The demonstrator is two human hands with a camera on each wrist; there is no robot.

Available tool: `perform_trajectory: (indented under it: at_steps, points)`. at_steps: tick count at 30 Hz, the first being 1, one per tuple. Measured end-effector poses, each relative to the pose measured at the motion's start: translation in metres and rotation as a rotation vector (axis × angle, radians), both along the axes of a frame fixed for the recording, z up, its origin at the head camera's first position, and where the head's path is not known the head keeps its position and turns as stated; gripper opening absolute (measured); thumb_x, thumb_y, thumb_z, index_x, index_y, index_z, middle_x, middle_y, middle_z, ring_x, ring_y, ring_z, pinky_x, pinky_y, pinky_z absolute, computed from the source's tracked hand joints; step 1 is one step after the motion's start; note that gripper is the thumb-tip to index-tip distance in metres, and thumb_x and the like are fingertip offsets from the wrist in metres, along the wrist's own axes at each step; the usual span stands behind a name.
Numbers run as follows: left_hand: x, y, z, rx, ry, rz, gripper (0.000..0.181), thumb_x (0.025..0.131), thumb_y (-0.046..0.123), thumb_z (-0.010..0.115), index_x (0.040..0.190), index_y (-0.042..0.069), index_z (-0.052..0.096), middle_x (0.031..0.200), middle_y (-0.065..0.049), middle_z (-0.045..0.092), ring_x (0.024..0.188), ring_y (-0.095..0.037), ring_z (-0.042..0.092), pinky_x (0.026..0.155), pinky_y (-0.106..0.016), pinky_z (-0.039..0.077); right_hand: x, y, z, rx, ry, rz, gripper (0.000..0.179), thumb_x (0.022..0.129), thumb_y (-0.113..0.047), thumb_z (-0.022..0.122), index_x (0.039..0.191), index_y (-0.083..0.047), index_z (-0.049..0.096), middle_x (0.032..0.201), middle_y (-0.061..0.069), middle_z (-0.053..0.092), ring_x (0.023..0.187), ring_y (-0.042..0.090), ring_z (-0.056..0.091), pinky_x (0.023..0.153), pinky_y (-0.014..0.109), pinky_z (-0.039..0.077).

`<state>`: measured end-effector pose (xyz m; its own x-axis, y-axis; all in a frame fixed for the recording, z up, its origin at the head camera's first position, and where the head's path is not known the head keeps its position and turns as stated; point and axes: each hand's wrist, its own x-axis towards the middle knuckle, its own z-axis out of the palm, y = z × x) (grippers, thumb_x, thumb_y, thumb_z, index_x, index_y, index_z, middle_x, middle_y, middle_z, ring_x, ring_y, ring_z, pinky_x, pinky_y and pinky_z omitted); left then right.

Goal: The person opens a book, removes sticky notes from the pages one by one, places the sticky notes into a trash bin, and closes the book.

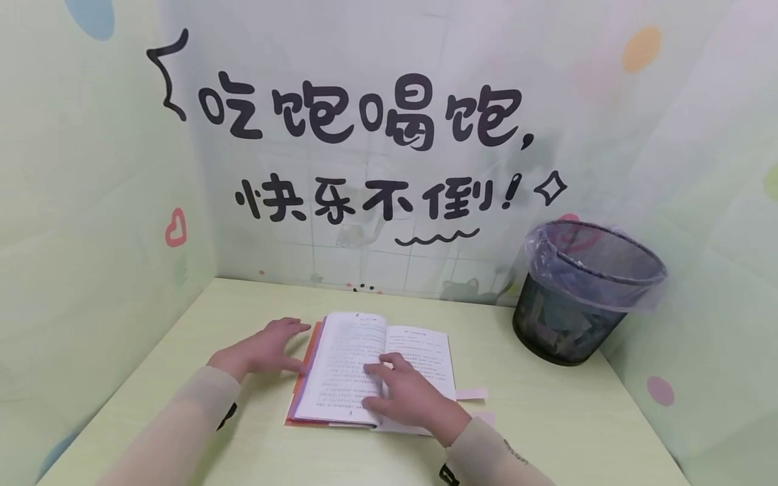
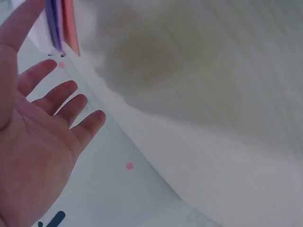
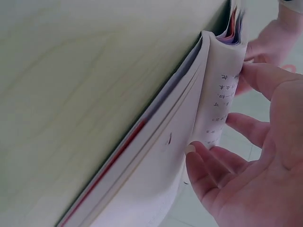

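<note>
An open book (image 1: 346, 361) lies on the table with printed text on both pages. Orange and purple edges (image 2: 56, 23) of its cover show along the left side. My left hand (image 1: 267, 349) is beside that side, its fingers spread and its thumb right at the book's edge. Over the middle of the book is my right hand (image 1: 410, 398), fingers loosely bent, with the fingertips on the left page near the fold. The right wrist view shows the fingers (image 3: 246, 126) against the curved page (image 3: 222, 94), not curled round it.
Pale pink paper tabs (image 1: 472, 394) stick out from the book's right side. A black mesh waste bin (image 1: 565, 324) with a clear purple liner stands at the back right of the table (image 1: 255, 445). Printed cloth walls (image 1: 377, 270) enclose the back and sides.
</note>
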<state>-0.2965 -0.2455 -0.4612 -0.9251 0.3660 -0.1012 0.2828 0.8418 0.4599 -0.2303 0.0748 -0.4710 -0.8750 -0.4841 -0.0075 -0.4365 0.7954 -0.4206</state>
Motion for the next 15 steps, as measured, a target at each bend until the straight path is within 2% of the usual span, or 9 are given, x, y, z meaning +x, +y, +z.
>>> perform_trajectory:
  at_steps: [3,5,9,15]
  points:
    - [0.0,0.015,0.006,0.051,0.009,-0.028,0.087,0.092,0.039,0.089,0.162,0.004,0.051,0.172,-0.03,0.039,0.16,-0.055,0.032,0.129,-0.074,0.032,0.0,-0.005,-0.001,0.063,0.055,0.011,0.064,0.1,-0.049,0.075,0.157,-0.023,0.062,0.163,0.014,0.051,0.134,0.037,0.065,0.116,0.051,0.055]
    - [0.001,0.029,0.008,0.078,0.004,-0.067,0.087,0.092,0.039,0.088,0.164,0.006,0.05,0.174,-0.028,0.038,0.162,-0.053,0.031,0.13,-0.073,0.03,0.001,-0.007,-0.001,0.096,0.089,0.018,0.063,0.1,-0.05,0.074,0.156,-0.023,0.062,0.161,0.014,0.052,0.132,0.037,0.066,0.113,0.052,0.056]
    - [0.005,0.06,0.009,0.1,-0.023,-0.165,0.097,0.087,0.041,0.093,0.166,0.009,0.047,0.177,-0.022,0.035,0.165,-0.049,0.029,0.133,-0.07,0.028,0.003,-0.011,0.002,0.112,0.111,0.028,0.061,0.1,-0.049,0.074,0.154,-0.022,0.063,0.16,0.015,0.053,0.133,0.039,0.064,0.11,0.056,0.057]
    - [0.008,0.092,0.007,0.085,-0.039,-0.25,0.108,0.08,0.045,0.098,0.168,0.012,0.045,0.179,-0.015,0.035,0.167,-0.043,0.031,0.136,-0.063,0.028,0.005,-0.012,0.001,0.106,0.121,0.034,0.059,0.1,-0.048,0.073,0.153,-0.023,0.063,0.16,0.015,0.054,0.138,0.039,0.061,0.11,0.06,0.056]
